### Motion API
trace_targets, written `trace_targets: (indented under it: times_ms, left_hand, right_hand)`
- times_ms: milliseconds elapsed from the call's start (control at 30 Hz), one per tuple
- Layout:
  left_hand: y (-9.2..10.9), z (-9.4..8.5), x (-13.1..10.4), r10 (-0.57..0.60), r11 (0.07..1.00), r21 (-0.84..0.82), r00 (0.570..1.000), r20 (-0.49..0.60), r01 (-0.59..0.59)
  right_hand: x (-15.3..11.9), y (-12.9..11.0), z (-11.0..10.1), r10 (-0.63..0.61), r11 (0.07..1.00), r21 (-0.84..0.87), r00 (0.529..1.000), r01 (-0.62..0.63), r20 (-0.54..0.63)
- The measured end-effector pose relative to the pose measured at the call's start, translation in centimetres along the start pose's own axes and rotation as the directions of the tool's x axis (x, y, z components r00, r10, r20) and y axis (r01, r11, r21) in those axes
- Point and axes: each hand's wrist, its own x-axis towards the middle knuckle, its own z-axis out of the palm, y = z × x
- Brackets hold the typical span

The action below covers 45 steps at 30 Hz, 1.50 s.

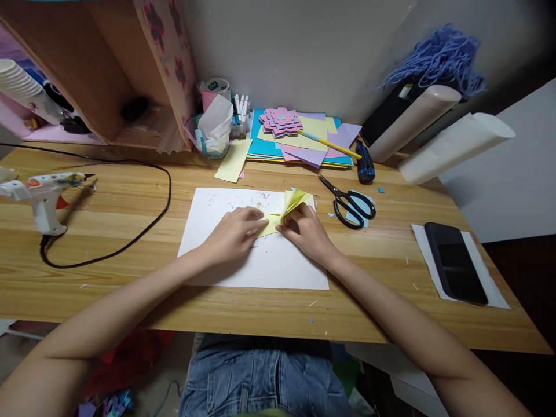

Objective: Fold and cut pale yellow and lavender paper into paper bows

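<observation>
A piece of yellow paper (pixel 293 200) is between my hands, over a white sheet (pixel 217 202) marked with small coloured specks. Its right part is folded up and stands off the sheet, while the left part lies low. My right hand (pixel 309 233) is closed on the raised part, thumb toward me. At the left end, my left hand (pixel 234 234) pinches the paper with its fingers bent together; its fingertips are partly hidden. Black-handled scissors (pixel 347 202) lie just right of the sheet, on a scrap of light blue paper.
A white glue gun (pixel 46 200) stands at the left, its black cord (pixel 167 202) looping toward the sheet. Behind lie coloured papers (pixel 260 152) with a pink paper flower (pixel 280 121). A phone (pixel 456 263) and paper rolls (pixel 456 147) are at the right.
</observation>
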Motion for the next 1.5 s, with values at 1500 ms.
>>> trace_targets:
  times_ms: [1500]
  left_hand:
    - [2.9,1.4,-1.0,0.077,0.932,0.323,0.963,0.258,-0.161]
  right_hand:
    - [0.5,-0.4,0.1,0.068,0.988,0.138,0.997,-0.073,0.037]
